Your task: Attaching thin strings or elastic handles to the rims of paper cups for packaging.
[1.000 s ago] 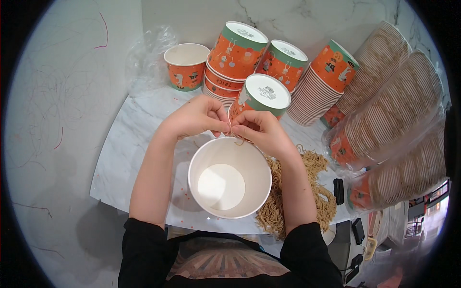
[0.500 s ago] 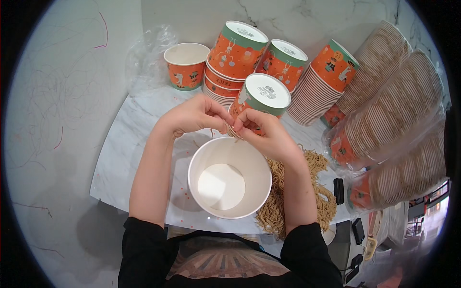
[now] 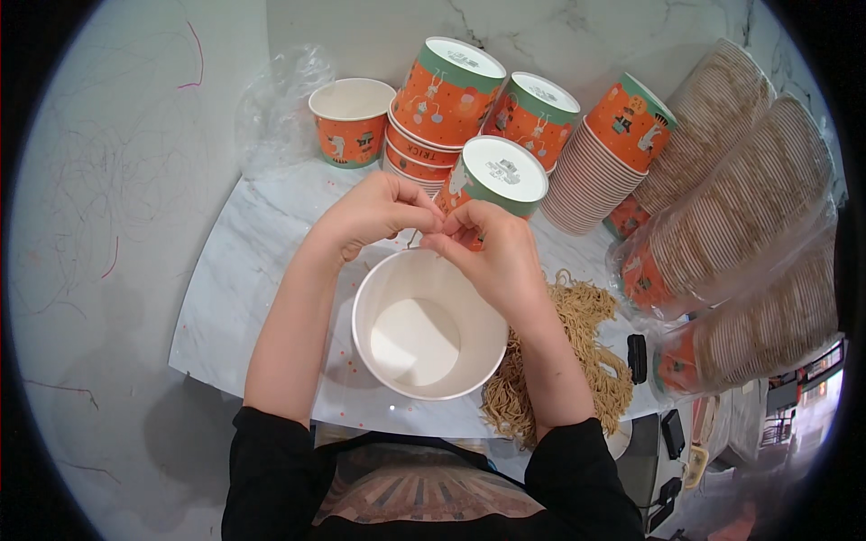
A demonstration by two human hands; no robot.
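A large white-lined paper bucket (image 3: pixel 478 347) stands in front of me, its open mouth facing up. Over its far rim my two hands meet with pinched fingertips. My left hand (image 3: pixel 390 213) is closed on a thin tan cord (image 3: pixel 413 239), whose short end hangs below the fingers. My right hand (image 3: pixel 494 257) also pinches at the cord, but its fingers mostly hide what lies between them. Beneath my right forearm lies a heap of similar tan cords (image 3: pixel 586 347).
Orange-and-green paper buckets (image 3: pixel 451 95) stand upside down in stacks at the back, beside one upright bucket (image 3: pixel 350 126). Plastic-wrapped bucket stacks (image 3: pixel 731 207) lean on the right. Crumpled clear plastic (image 3: pixel 287 104) sits at back left. A small black object (image 3: pixel 637 359) lies right of the cords.
My fingertips have risen slightly and my right hand has turned, covering more of the cord. The white-lined bucket has shifted a little away from me.
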